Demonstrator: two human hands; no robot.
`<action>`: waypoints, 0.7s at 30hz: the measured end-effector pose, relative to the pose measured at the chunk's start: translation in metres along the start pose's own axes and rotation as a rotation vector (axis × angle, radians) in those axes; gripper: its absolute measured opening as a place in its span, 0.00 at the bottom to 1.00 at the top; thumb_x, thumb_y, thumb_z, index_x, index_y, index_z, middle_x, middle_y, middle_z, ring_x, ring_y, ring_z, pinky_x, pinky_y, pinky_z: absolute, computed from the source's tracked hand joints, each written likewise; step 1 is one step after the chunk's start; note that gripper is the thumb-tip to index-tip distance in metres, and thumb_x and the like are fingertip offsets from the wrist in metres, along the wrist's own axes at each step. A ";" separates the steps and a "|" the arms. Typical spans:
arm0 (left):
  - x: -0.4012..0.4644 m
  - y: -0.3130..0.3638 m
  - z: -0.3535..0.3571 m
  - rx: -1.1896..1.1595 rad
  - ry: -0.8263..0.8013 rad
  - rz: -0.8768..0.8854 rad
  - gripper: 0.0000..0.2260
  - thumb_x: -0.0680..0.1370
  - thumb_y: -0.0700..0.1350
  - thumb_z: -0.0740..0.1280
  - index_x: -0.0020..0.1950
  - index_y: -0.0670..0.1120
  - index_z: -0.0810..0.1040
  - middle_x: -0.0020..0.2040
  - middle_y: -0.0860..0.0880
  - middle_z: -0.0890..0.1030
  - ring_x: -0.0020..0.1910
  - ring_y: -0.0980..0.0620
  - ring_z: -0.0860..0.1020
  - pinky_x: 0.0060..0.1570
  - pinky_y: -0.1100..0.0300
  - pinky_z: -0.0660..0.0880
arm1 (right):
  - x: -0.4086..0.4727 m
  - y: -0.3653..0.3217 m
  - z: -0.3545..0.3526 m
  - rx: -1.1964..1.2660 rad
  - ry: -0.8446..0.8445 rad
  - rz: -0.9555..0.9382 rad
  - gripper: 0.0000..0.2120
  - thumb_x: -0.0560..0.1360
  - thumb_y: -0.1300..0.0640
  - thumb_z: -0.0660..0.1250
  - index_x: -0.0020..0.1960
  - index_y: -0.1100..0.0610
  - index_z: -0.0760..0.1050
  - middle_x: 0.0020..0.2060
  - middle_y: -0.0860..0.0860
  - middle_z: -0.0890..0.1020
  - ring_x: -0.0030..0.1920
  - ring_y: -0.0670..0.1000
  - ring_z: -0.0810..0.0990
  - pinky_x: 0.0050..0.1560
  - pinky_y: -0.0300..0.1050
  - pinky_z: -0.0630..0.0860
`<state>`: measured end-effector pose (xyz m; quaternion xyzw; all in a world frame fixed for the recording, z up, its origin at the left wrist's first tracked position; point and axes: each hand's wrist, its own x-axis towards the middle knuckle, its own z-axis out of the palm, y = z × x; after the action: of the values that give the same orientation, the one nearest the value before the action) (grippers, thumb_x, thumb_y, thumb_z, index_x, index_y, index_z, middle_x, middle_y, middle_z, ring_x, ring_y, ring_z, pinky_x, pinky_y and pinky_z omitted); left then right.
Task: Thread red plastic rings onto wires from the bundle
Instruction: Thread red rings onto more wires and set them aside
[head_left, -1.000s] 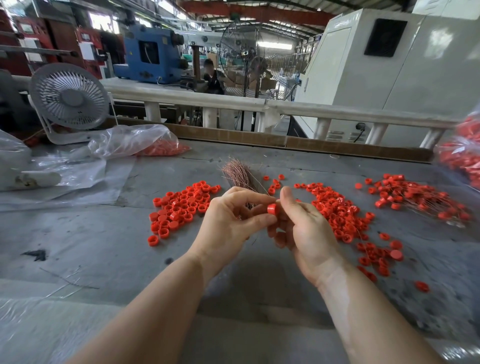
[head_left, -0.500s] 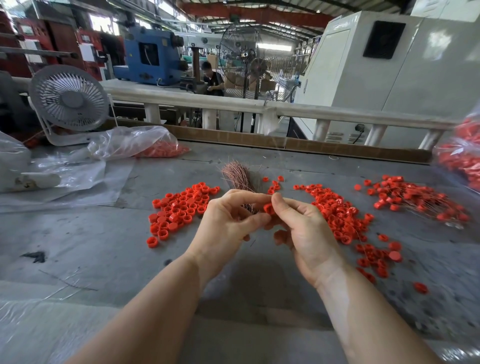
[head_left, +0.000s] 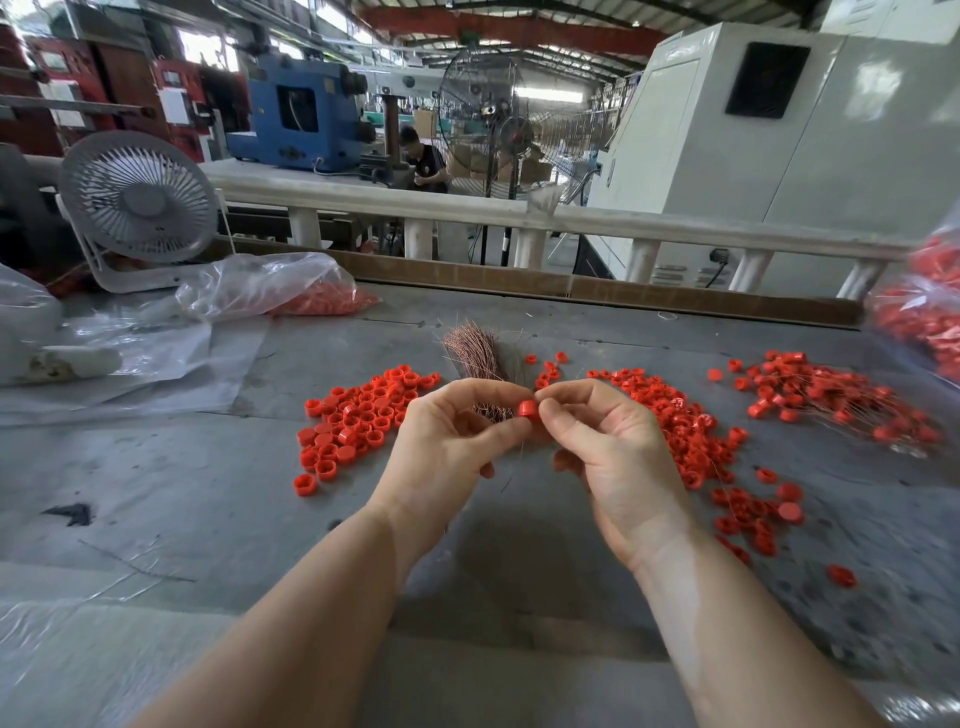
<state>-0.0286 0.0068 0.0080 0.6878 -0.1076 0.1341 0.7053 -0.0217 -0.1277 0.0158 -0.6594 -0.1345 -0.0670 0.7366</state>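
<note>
A small red plastic ring sits between my two hands above the grey table. My right hand pinches it with thumb and forefinger. My left hand grips the copper wire bundle, whose fanned ends stick up behind the fingers, and its thumb tip touches the ring. A thin wire hangs down below the ring. Loose red rings lie in a pile on the left and a larger spread on the right. Rings threaded on wires lie at the far right.
A white desk fan stands at the back left beside plastic bags, one holding red rings. Another bag of red rings is at the right edge. A railing and factory machines lie beyond the table.
My hands stayed together at the table's middle and shifted slightly. The ring has turned between my fingertips and shows more clearly now.
</note>
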 end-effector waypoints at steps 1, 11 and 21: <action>0.000 0.000 0.000 -0.006 0.001 -0.002 0.09 0.70 0.36 0.72 0.43 0.49 0.83 0.40 0.35 0.81 0.31 0.53 0.71 0.28 0.65 0.71 | 0.000 0.000 0.000 -0.001 -0.002 -0.006 0.09 0.74 0.64 0.66 0.38 0.52 0.79 0.34 0.48 0.84 0.35 0.41 0.79 0.29 0.32 0.70; -0.001 0.000 0.000 -0.046 -0.022 -0.021 0.06 0.72 0.37 0.71 0.42 0.48 0.83 0.33 0.51 0.81 0.30 0.56 0.72 0.26 0.64 0.70 | 0.002 0.002 0.000 -0.034 0.008 -0.072 0.10 0.73 0.62 0.68 0.36 0.50 0.80 0.30 0.46 0.80 0.32 0.41 0.75 0.28 0.32 0.69; -0.002 0.002 0.004 0.072 0.040 0.007 0.08 0.72 0.34 0.67 0.38 0.46 0.80 0.25 0.54 0.75 0.26 0.57 0.70 0.26 0.65 0.68 | 0.002 0.005 0.000 -0.095 -0.021 -0.123 0.11 0.72 0.62 0.69 0.36 0.49 0.80 0.27 0.45 0.78 0.31 0.44 0.71 0.28 0.33 0.68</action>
<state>-0.0311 0.0024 0.0094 0.7093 -0.0910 0.1542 0.6818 -0.0185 -0.1269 0.0116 -0.6846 -0.1792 -0.1117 0.6976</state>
